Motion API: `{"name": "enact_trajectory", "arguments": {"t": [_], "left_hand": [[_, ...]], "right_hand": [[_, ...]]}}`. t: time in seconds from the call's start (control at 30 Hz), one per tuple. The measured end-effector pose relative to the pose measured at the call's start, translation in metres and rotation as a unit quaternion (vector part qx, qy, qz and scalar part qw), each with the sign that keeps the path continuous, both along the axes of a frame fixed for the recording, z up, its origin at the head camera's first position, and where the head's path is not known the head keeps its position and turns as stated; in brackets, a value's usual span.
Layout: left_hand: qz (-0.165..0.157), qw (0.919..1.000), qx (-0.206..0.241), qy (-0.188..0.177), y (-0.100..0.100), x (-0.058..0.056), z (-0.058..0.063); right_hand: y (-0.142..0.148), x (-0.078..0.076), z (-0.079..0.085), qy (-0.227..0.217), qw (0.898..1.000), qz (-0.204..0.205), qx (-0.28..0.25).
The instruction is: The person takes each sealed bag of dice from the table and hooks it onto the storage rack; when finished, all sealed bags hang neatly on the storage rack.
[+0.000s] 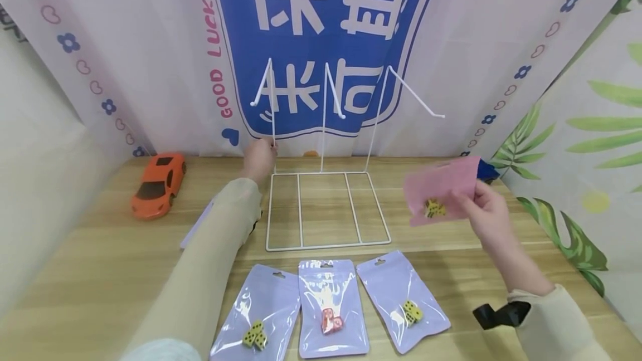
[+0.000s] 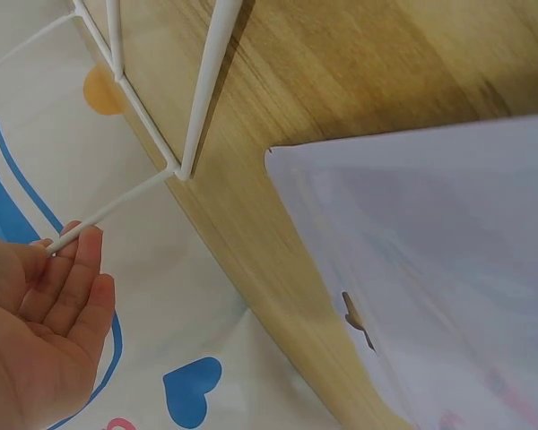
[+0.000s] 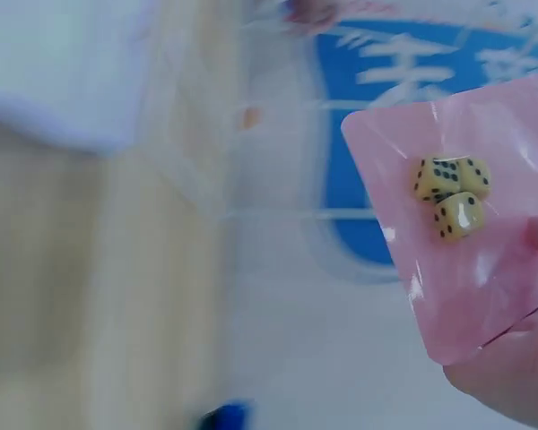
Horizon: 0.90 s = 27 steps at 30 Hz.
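now the left hand grips a white wire rack, the right hand a pink bag.
left fingers pinch the rack's left upright, an orange car lying left of them; right thumb and fingers pinch the bag, 3 yellow dice inside just beyond the fingertips. 3 lilac bags lie nearer the wearer than the fingers.

The bench bore a toy car near its back left corner, a rack by the back edge, one bag between, three bags toward the front.
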State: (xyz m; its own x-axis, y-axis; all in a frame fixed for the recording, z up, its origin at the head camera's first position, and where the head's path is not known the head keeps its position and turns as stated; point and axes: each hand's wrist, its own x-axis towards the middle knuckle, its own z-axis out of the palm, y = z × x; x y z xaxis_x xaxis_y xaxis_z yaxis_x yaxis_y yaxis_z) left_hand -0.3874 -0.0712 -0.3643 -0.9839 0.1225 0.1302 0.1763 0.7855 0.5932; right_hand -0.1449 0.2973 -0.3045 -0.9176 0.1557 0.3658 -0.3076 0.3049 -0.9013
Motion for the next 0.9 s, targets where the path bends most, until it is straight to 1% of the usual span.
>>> {"name": "enact_trajectory", "arguments": {"t": [0.03, 0.1, 0.17, 0.23, 0.3, 0.4, 0.5, 0.67, 0.77, 0.9], "left_hand": [[0.001, 1.0000, 0.004, -0.004, 0.000, 0.000, 0.000], [0.004, 0.9999, 0.012, -0.008, -0.001, -0.001, -0.001], [0.007, 0.9998, 0.017, -0.009, -0.002, -0.001, -0.001], [0.007, 0.9998, 0.016, -0.008, -0.003, -0.002, -0.001], [0.007, 0.9999, 0.010, -0.003, -0.003, -0.002, -0.002], [0.004, 1.0000, 0.006, 0.003, -0.003, -0.003, -0.003], [0.001, 0.9999, -0.001, 0.010, -0.002, -0.003, -0.005], [-0.002, 1.0000, 0.007, 0.002, -0.003, -0.001, -0.006], [-0.003, 0.9999, 0.008, 0.007, -0.004, -0.002, -0.006], [-0.007, 0.9998, -0.004, 0.018, -0.001, -0.003, -0.005]], "right_hand": [[-0.004, -0.001, 0.010, 0.016, 1.000, 0.007, -0.025], [-0.012, -0.003, 0.027, 0.037, 0.997, 0.021, -0.058], [-0.017, -0.006, 0.041, 0.049, 0.995, 0.031, -0.075], [-0.021, -0.009, 0.050, 0.048, 0.994, 0.040, -0.085], [-0.023, -0.011, 0.055, 0.036, 0.995, 0.041, -0.083], [-0.024, -0.015, 0.057, 0.011, 0.996, 0.038, -0.084], [-0.025, -0.019, 0.055, -0.005, 0.995, 0.037, -0.090], [-0.025, -0.025, 0.050, -0.019, 0.994, 0.049, -0.092], [-0.025, -0.028, 0.049, -0.028, 0.996, 0.042, -0.078], [-0.023, -0.032, 0.047, -0.042, 0.997, 0.023, -0.056]]}}
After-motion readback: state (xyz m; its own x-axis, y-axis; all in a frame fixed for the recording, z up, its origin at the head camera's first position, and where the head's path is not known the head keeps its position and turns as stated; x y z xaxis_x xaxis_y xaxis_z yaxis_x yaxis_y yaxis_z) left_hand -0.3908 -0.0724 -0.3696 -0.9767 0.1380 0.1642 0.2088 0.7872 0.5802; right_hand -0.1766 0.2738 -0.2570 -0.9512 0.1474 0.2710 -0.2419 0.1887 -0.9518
